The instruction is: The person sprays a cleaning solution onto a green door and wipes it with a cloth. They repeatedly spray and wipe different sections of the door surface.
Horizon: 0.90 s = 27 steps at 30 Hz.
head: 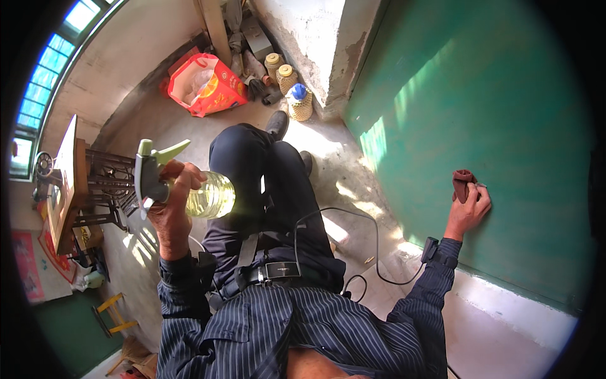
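A spray bottle (211, 195) of clear plastic, with yellowish liquid inside, is in my left hand (176, 208). Its grey head carries a pale green trigger and nozzle, and my fingers wrap the neck below them. Out to the right, my right hand (467, 207) grips a bunched brown cloth (462, 182) against a green door or panel (497, 128). Part of the cloth is hidden under my fingers. Streaks of sunlight fall across the green surface.
Past my feet stand a red carton bag (222, 92) and several woven-covered flasks (299, 102) by the wall corner. A treadle sewing machine table (71, 189) is at left, with a small yellow stool (116, 315) below it. A black cable (377, 246) loops between my waist and right wrist.
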{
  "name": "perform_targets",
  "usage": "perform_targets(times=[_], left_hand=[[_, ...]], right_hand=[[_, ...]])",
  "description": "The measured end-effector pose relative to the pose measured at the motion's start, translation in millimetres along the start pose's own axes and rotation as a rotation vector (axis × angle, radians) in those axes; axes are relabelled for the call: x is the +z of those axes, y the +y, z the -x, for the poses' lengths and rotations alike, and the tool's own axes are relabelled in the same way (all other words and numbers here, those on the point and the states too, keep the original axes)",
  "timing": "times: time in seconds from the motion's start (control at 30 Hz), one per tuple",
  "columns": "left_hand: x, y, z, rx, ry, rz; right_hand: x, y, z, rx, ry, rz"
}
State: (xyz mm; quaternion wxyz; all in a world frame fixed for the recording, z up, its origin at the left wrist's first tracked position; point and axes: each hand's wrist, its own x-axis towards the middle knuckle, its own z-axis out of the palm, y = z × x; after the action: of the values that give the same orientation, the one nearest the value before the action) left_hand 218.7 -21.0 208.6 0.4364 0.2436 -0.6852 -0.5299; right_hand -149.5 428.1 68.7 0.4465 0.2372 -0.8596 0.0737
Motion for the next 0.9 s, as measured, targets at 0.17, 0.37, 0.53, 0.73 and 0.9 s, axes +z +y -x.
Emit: perform_targets(times=[0.17,0.37,0.53,0.73,0.9], left_hand=[[24.6,27.2,-8.7,0.085,-0.1,0.104],[65.4,47.9,-8.3,0.037,-0.273,0.187],[99.5,37.7,-5.8,-0.039,-0.42,0.341],[135.6,-20.0,5.0,-0.212,-0.673,0.289],[176.5,-88.0,15.8,0.154,-0.778,0.125]], right_hand=[[1.2,3.6,0.9,-0.014,0.001,0.003],[0.9,4.3,0.6,-0.016,-0.002,0.006],[0.0,2.7,0.2,-0.009,-0.018,0.033],[-0.8,1.7,0.5,0.018,-0.043,0.04],[-6.7,-7.9,-7.6,0.038,-0.06,0.033]])
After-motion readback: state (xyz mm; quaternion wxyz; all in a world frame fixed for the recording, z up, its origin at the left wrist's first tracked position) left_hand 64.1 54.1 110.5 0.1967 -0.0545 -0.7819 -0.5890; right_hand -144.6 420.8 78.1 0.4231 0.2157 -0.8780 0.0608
